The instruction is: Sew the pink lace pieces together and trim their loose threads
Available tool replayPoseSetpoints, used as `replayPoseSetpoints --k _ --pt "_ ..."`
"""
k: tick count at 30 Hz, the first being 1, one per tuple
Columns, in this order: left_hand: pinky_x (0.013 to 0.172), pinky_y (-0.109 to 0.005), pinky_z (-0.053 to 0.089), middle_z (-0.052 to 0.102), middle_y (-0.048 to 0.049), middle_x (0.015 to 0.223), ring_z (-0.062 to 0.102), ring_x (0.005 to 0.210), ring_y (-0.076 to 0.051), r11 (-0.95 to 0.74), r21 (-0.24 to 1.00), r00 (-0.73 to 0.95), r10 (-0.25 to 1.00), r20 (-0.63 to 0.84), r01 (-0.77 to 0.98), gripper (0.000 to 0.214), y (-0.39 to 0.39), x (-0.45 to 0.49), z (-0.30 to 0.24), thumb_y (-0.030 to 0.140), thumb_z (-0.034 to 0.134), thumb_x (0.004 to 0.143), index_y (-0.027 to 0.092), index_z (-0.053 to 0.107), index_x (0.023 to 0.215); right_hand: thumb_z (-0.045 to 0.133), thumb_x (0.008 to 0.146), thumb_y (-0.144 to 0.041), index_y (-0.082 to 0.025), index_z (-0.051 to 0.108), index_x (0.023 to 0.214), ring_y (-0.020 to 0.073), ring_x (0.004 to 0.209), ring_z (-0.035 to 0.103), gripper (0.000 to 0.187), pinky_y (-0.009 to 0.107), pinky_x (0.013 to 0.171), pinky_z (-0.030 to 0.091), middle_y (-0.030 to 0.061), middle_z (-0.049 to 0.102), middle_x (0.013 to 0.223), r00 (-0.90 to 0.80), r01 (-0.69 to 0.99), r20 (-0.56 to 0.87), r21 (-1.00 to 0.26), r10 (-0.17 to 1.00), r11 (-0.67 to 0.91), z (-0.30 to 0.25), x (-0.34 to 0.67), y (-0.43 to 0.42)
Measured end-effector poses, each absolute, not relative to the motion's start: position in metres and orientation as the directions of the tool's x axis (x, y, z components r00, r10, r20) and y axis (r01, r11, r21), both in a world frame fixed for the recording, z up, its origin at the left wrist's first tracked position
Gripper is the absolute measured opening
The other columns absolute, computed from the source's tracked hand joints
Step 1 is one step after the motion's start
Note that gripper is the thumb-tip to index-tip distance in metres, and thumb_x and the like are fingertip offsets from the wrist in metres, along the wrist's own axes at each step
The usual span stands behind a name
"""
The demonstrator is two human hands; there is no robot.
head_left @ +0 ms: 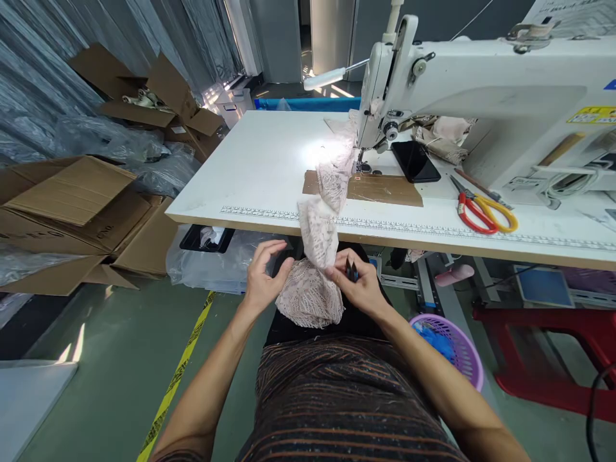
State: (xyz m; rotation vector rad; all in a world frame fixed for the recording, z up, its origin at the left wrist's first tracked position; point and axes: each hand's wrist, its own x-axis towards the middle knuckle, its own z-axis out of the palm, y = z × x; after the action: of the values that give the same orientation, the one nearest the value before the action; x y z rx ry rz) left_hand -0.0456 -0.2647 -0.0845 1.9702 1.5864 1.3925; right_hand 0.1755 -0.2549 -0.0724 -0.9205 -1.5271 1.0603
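Pale pink lace fabric hangs from the sewing machine over the table's front edge and gathers in a bunch on my lap. My right hand pinches the hanging strip between thumb and fingers. A small black pointed tool, which looks like thread snips, pokes out of the same hand; most of it is hidden. To the left of the lace, my left hand is open with thumb and fingers apart, holding nothing. The upper end of the lace lies beside the machine's needle area.
On the white table lie a brown cardboard strip, a black phone and red-and-yellow-handled scissors. Open cardboard boxes stand at the left. A purple basket and a red stool are at the lower right.
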Motion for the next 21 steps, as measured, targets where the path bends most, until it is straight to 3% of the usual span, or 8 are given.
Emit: replayPoseSetpoints --k 3,6,9,12,14,17,19,21 --pt "0.103 -0.043 0.048 0.066 -0.0117 0.12 0.062 0.113 -0.024 -0.475 0.677 -0.05 0.797 0.601 0.563 0.03 -0.263 -0.038 -0.066 0.039 0.065 0.091 0.019 0.068 0.112 0.072 0.085 -0.034 -0.019 0.069 0.073 0.016 0.08 0.056 0.019 0.029 0.067 0.047 0.0067 0.06 0.09 -0.349 -0.048 0.402 -0.91 0.847 0.412 -0.067 0.179 -0.28" --pt "0.106 -0.044 0.045 0.067 -0.0134 0.122 0.061 0.117 -0.028 -0.444 0.819 0.127 0.895 0.428 0.364 0.044 -0.261 -0.021 -0.057 0.055 0.061 0.09 0.019 0.071 0.112 0.074 0.082 -0.024 -0.019 0.07 0.075 0.0138 0.075 0.055 0.01 0.028 0.065 0.047 0.0068 0.061 0.092 -0.49 -0.128 0.442 -0.889 0.751 0.44 -0.061 0.181 -0.299" --pt "0.098 -0.044 0.049 0.072 -0.0147 0.107 0.065 0.109 -0.031 -0.15 0.989 0.448 0.884 0.13 0.01 0.068 -0.263 -0.005 -0.062 0.075 0.048 0.086 0.017 0.073 0.111 0.073 0.08 -0.019 -0.018 0.07 0.076 0.013 0.071 0.056 0.006 0.028 0.064 0.048 0.0071 0.063 0.092 -0.583 -0.189 0.459 -0.879 0.671 0.438 -0.057 0.185 -0.311" --pt "0.076 -0.035 0.052 0.068 -0.0084 0.077 0.067 0.078 -0.024 0.18 0.974 0.615 0.786 -0.058 -0.138 0.065 -0.272 0.0 -0.068 0.077 0.064 0.073 0.015 0.074 0.089 0.071 0.078 -0.016 -0.019 0.071 0.078 0.0146 0.075 0.061 0.003 0.028 0.07 0.05 0.0069 0.067 0.092 -0.667 -0.22 0.444 -0.885 0.599 0.411 -0.055 0.193 -0.313" --pt "0.062 -0.026 0.045 0.06 -0.0018 0.065 0.056 0.061 -0.014 0.246 0.965 0.538 0.827 -0.164 -0.085 0.051 -0.278 -0.003 -0.069 0.064 0.08 0.066 0.014 0.07 0.074 0.07 0.078 -0.016 -0.019 0.072 0.079 0.0141 0.071 0.062 0.004 0.027 0.067 0.05 0.0049 0.069 0.084 -0.717 -0.178 0.368 -0.918 0.592 0.355 -0.057 0.201 -0.307" --pt "0.052 -0.02 0.034 0.054 0.0033 0.06 0.044 0.053 -0.007 0.286 0.958 0.34 0.901 -0.271 0.006 0.042 -0.287 -0.01 -0.065 0.051 0.085 0.067 0.013 0.066 0.072 0.07 0.084 -0.026 -0.019 0.073 0.086 0.0127 0.064 0.058 0.008 0.025 0.063 0.048 0.0013 0.067 0.073 -0.649 0.01 0.167 -0.974 0.742 0.228 -0.066 0.209 -0.291" --pt "0.054 -0.019 0.036 0.058 0.0027 0.064 0.047 0.055 -0.007 0.312 0.95 0.268 0.914 -0.304 0.013 0.041 -0.292 -0.013 -0.061 0.049 0.085 0.068 0.013 0.067 0.079 0.064 0.09 -0.042 -0.018 0.071 0.086 0.0132 0.065 0.057 0.025 0.025 0.064 0.047 0.0018 0.068 0.075 -0.53 0.122 0.06 -0.982 0.846 0.147 -0.074 0.208 -0.277" --pt "0.056 -0.02 0.04 0.062 0.0013 0.069 0.051 0.058 -0.008 0.302 0.953 0.21 0.932 -0.296 0.002 0.042 -0.295 -0.013 -0.059 0.048 0.086 0.068 0.013 0.068 0.084 0.048 0.097 -0.057 -0.017 0.066 0.075 0.0127 0.064 0.054 0.049 0.026 0.061 0.044 0.0041 0.069 0.08 -0.467 0.179 -0.007 -0.98 0.884 0.087 -0.082 0.203 -0.266"
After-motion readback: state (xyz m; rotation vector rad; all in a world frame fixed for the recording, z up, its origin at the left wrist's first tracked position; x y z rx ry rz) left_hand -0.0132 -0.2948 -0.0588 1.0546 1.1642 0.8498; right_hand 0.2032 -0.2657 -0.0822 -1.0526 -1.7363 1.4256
